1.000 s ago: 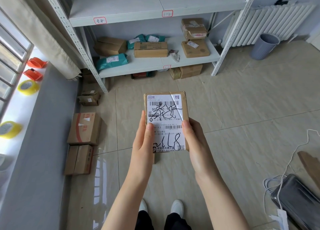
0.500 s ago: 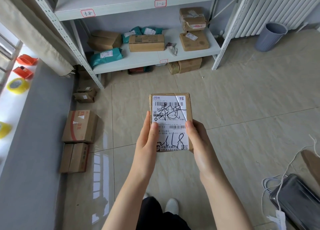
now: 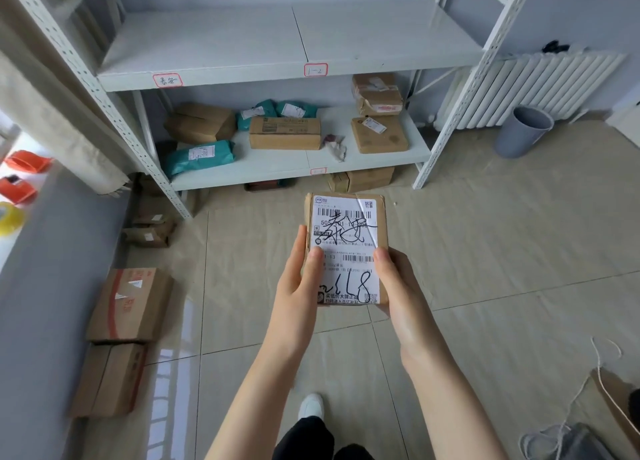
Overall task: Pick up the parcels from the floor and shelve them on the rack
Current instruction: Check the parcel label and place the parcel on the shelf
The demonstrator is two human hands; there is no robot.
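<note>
1. Since the earlier frames the person has stepped closer to the rack (image 3: 145, 154): its shelves fill more of the view, one white shoe (image 3: 310, 406) now shows on the near floor instead of two, and the held parcel (image 3: 346, 248) stays in the same two-handed grip.
2. The left hand (image 3: 298, 286) clasps the parcel's left edge, thumb lying across the white shipping label.
3. The right hand (image 3: 398, 286) clasps the right edge, thumb also pressed onto the label.
4. The parcel is a small brown cardboard box, held above the tiled floor in the middle of the view, label up, with black handwriting over the barcodes.
5. The rack's upper shelf (image 3: 284, 44), straight ahead and far, carries nothing and has two red-bordered tags on its front lip.
6. The lower shelf (image 3: 277, 168) holds several parcels: a teal bag (image 3: 199, 156) at the left, a long carton (image 3: 284, 133) in the middle, and two brown boxes stacked at the right (image 3: 378, 113).
7. More boxes sit on the floor under the rack.
8. At the left wall, two cartons (image 3: 128, 307) lie on the floor end to end, with smaller ones farther along near the rack's leg.
9. A grey bin (image 3: 523, 132) stands far right beside a white radiator (image 3: 540, 89).
</note>
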